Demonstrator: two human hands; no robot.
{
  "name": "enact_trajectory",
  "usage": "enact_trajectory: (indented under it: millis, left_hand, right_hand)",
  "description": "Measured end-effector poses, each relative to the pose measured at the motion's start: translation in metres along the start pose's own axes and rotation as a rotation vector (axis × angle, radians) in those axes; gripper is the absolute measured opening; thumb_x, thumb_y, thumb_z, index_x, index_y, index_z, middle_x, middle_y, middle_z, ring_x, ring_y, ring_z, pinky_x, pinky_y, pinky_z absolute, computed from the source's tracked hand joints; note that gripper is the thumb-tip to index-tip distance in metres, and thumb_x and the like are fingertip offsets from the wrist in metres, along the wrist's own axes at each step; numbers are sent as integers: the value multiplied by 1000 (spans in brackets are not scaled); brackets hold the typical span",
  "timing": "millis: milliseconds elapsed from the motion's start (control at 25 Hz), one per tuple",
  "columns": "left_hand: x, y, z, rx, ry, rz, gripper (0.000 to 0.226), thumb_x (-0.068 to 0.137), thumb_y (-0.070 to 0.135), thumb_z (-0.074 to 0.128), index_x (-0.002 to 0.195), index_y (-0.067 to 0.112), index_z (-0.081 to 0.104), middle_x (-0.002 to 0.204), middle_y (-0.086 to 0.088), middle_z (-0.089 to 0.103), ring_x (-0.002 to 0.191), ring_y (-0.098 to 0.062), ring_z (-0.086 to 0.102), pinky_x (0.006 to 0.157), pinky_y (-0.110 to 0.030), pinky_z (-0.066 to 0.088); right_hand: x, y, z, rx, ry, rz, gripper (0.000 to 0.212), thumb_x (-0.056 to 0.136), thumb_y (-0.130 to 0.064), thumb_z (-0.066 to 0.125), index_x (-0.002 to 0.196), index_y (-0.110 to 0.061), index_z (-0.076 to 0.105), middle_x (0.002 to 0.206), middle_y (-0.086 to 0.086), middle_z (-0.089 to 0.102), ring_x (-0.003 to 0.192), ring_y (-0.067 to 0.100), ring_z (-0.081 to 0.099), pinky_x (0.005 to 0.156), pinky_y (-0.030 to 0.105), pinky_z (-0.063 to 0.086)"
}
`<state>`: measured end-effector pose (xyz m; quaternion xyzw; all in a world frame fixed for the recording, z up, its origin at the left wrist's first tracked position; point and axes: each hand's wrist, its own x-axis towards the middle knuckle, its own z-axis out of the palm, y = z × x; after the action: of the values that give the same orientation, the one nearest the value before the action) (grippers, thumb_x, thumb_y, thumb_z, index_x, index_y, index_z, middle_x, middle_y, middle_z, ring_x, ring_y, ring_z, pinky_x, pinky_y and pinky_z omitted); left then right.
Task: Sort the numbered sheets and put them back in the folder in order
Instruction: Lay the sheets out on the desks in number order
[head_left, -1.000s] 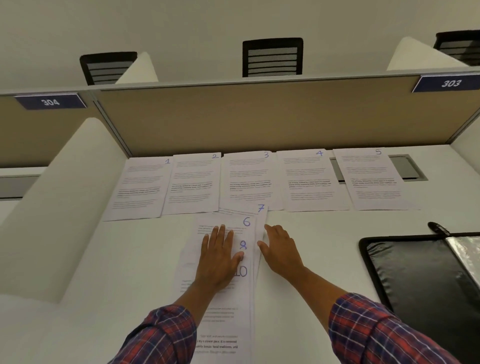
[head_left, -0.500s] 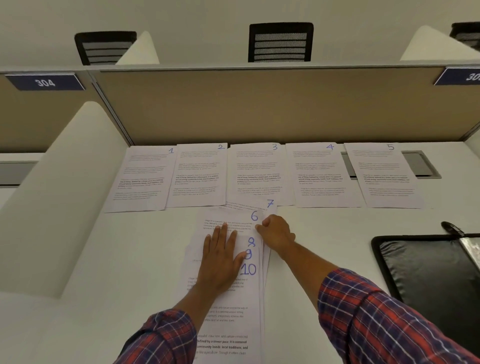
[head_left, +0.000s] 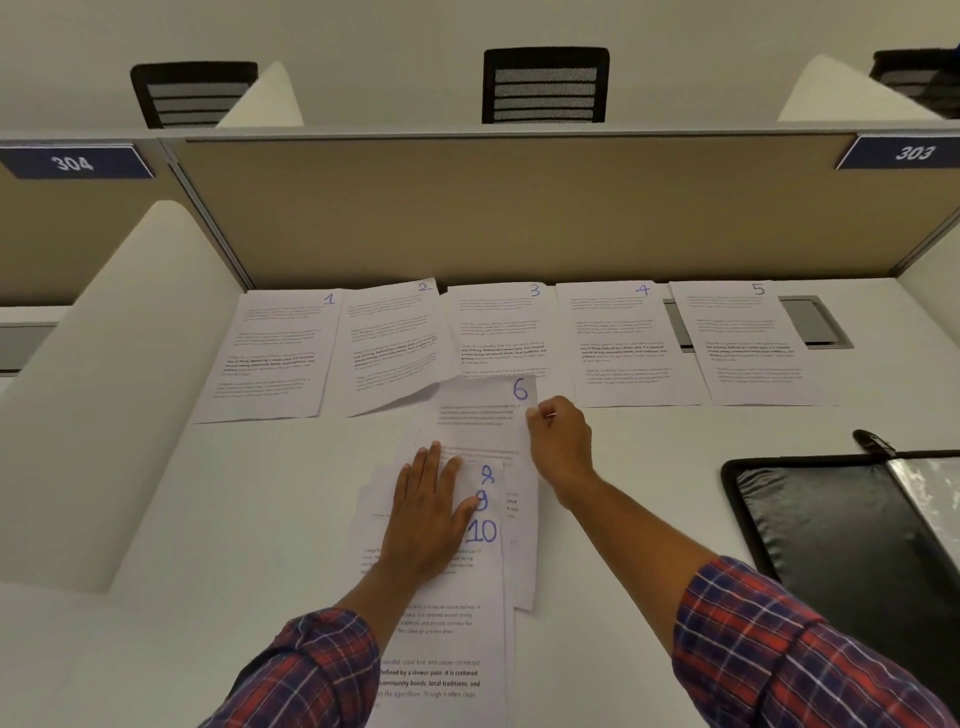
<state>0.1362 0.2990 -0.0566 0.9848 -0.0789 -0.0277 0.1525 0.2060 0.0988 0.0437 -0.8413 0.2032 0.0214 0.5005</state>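
Sheets 1 (head_left: 270, 353), 2 (head_left: 395, 343), 3 (head_left: 501, 332), 4 (head_left: 623, 343) and 5 (head_left: 748, 343) lie in a row along the back of the white desk. In front of them lies a fanned stack showing 8, 9 and 10 (head_left: 483, 530). My left hand (head_left: 426, 514) presses flat on that stack. My right hand (head_left: 558, 441) pinches the right edge of sheet 6 (head_left: 483, 410), which has slid up over the lower edges of sheets 2 and 3. The open black folder (head_left: 821, 525) lies at the right. Sheet 7 is hidden.
A beige partition (head_left: 519, 208) closes the desk's back, with white dividers at left (head_left: 104, 395) and right. A grey cable hatch (head_left: 815, 322) sits behind sheet 5. A black clip (head_left: 872, 441) lies by the folder's top edge. Bare desk shows left of the stack.
My right hand took hold of sheet 6 and slid it up and away from the stack, lifting sheet 2's lower corner. The 7 is covered now. My left hand stays pressing.
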Motion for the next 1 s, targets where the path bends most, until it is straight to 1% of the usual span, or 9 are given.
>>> enact_trajectory:
  millis: [200, 280, 440, 520, 640, 760, 880, 920, 1000]
  left_hand:
    - [1, -3, 2, 7, 4, 33, 86, 98, 74, 5, 160, 21, 30, 174, -10, 11, 161, -27, 6, 130, -42, 4]
    - [1, -4, 3, 22, 14, 42, 83, 99, 73, 11, 158, 20, 36, 172, -12, 16, 160, -29, 11, 130, -44, 9]
    - [6, 4, -2, 27, 39, 11, 85, 98, 73, 16, 156, 15, 42, 171, -14, 22, 159, -32, 16, 129, -45, 12]
    - [13, 25, -10, -36, 52, -18, 89, 97, 74, 16, 158, 14, 37, 172, -12, 18, 160, -30, 12, 130, -43, 9]
    - [35, 74, -21, -297, 78, -67, 88, 96, 77, 24, 162, 18, 31, 172, -5, 21, 159, -22, 16, 129, -43, 13]
    - [58, 151, -44, -765, 42, -155, 80, 96, 73, 44, 160, 25, 34, 163, 7, 38, 148, -12, 36, 120, -41, 33]
    - [72, 221, -58, -1169, 10, -217, 37, 105, 44, 57, 139, 30, 57, 132, 11, 70, 119, -12, 68, 91, -29, 58]
    - [76, 239, -58, -1232, 4, -222, 28, 105, 36, 58, 133, 29, 62, 122, 10, 75, 110, -12, 72, 87, -31, 61]
    - [82, 272, -50, -1294, -7, -248, 24, 103, 24, 63, 126, 27, 69, 115, 7, 78, 103, -15, 75, 87, -38, 62]
  right_hand:
    - [0, -4, -44, 39, 164, -93, 23, 107, -28, 55, 85, -21, 50, 85, -2, 65, 78, 17, 67, 66, 34, 58]
    - [-1, -2, -64, 35, 206, -116, 23, 106, -28, 56, 85, -21, 51, 84, -3, 65, 76, 17, 66, 66, 34, 57]
    - [-2, 1, -100, 108, 251, -141, 18, 107, -28, 53, 98, -13, 57, 88, -5, 65, 78, 10, 66, 61, 23, 51]
    - [0, 3, -120, 166, 252, -176, 17, 108, -28, 53, 101, -13, 58, 90, -6, 66, 80, 9, 67, 61, 19, 49]
    - [3, 6, -153, 247, 242, -243, 16, 107, -26, 55, 101, -13, 61, 91, -3, 68, 78, 8, 67, 60, 14, 50]
    - [12, 13, -195, 336, 238, -277, 14, 106, -24, 56, 99, -13, 63, 90, -2, 69, 73, 1, 65, 60, 12, 50]
    - [31, 23, -242, 388, 265, -284, 15, 105, -22, 58, 97, -12, 64, 89, 0, 69, 70, 0, 60, 60, 12, 48]
    - [39, 28, -257, 409, 273, -274, 15, 105, -22, 58, 96, -11, 65, 90, 2, 69, 72, 4, 59, 61, 13, 48]
    - [53, 41, -286, 441, 281, -245, 15, 105, -21, 59, 96, -11, 66, 92, 5, 70, 75, 9, 60, 63, 17, 51]
